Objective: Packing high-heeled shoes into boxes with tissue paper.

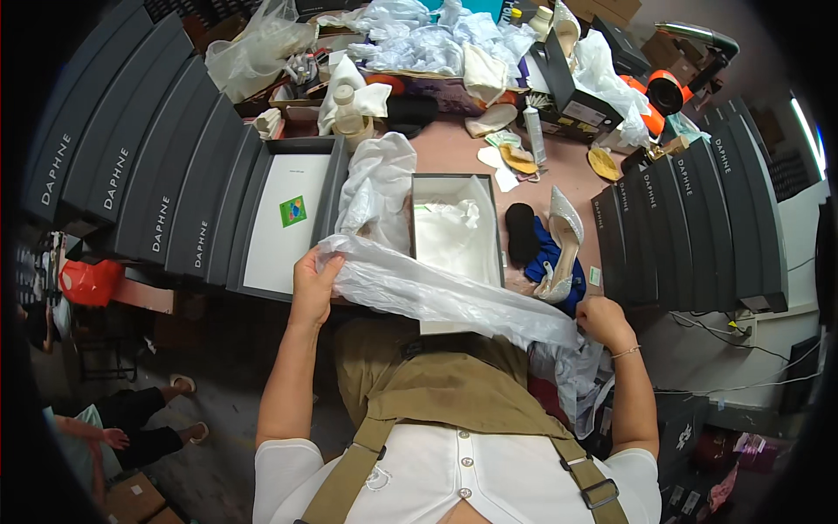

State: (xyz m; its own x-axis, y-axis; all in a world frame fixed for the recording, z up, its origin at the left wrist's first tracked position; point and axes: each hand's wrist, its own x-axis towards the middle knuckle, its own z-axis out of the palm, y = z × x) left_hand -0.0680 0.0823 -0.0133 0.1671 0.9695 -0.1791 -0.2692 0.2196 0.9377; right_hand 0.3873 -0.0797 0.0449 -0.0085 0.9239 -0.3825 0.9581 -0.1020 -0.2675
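Observation:
A thin, translucent white wrapping sheet (436, 284) hangs stretched in front of me. My left hand (316, 278) pinches its left end, and my right hand (607, 321) is closed on its right end. Under and beyond the sheet lies an open shoebox (493, 210) with white paper (454, 231) inside; the sheet covers part of the box's near end. Right of the box, near my right hand, a glittery silver high-heeled shoe (567, 231) rests by a blue cloth (550, 253) and a black pad (521, 234). Crumpled white wrapping (375, 179) lies left of the box.
Dark shoeboxes stand in rows at left (131, 166) and right (690, 227). An open box part (336, 175) holding a white sheet sits at the left. Bottles (346, 109), wrapping (428, 39) and an orange tool (668, 92) fill the back. A person (96, 437) sits lower left.

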